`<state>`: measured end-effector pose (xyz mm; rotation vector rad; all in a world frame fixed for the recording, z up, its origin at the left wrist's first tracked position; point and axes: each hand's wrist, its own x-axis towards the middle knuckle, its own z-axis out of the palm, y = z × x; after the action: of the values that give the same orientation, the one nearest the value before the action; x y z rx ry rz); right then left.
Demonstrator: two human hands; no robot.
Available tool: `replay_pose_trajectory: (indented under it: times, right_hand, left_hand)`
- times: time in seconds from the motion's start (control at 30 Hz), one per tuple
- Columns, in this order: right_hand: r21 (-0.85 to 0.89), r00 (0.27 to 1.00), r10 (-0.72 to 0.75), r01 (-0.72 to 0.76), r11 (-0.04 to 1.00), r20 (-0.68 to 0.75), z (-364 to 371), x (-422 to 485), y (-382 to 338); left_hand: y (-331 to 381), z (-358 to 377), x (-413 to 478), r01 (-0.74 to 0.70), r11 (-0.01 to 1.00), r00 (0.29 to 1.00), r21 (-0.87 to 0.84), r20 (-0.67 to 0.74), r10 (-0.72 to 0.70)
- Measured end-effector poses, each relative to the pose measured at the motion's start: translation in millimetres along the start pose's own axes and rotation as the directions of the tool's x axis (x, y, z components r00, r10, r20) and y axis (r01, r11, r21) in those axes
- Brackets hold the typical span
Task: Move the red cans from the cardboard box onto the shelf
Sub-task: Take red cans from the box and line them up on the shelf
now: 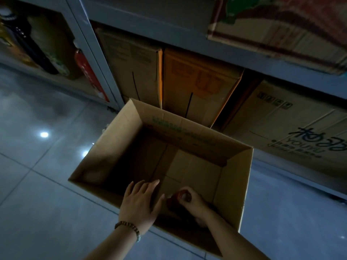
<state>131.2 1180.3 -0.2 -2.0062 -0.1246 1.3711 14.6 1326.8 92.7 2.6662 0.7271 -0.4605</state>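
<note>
An open cardboard box (238,177) stands on the tiled floor in front of a grey metal shelf (150,14). Inside it, near the front wall, my right hand (193,202) is closed around the top of a red can (175,200). My left hand (139,201) hovers over the box's front left edge, fingers spread and holding nothing. The rest of the box floor looks bare. The dim light hides any other cans under my right arm.
The shelf's bottom level holds closed cartons (199,87), one printed YOUYU (293,132) at the right. Another carton (277,29) overhangs the upper shelf at top right. The left bay holds bottles and a red pack (88,72). Glossy floor tiles (37,184) lie to the left.
</note>
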Motion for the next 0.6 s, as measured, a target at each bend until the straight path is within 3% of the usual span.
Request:
replay_pose_trajectory:
  times: [0.13, 0.23, 0.33, 0.47, 0.6]
  right_hand:
    - [-0.05, 0.974, -0.226, 0.225, 0.973, -0.006, -32, -51, -45]
    - [-0.076, 0.922, -0.386, 0.385, 0.92, -0.001, -67, -121, -103]
    - [-0.014, 0.876, -0.482, 0.482, 0.876, -0.011, -107, -214, -178]
    - [0.081, 0.817, -0.564, 0.575, 0.814, -0.124, -160, -349, -284]
    - [0.179, 0.757, -0.607, 0.65, 0.738, -0.243, -206, -479, -370]
  left_hand:
    - [3, -26, -1, 0.084, 0.989, 0.982, -0.12, 0.176, -0.062]
    - [21, -83, -17, 0.016, 0.952, 0.978, -0.306, 0.202, 0.048]
    - [58, -173, -45, -0.103, 0.854, 0.972, -0.509, 0.131, 0.196]
    - [114, -320, -95, -0.232, 0.782, 0.97, -0.578, -0.074, 0.233]
    - [172, -448, -139, -0.321, 0.614, 0.944, -0.721, -0.189, 0.271]
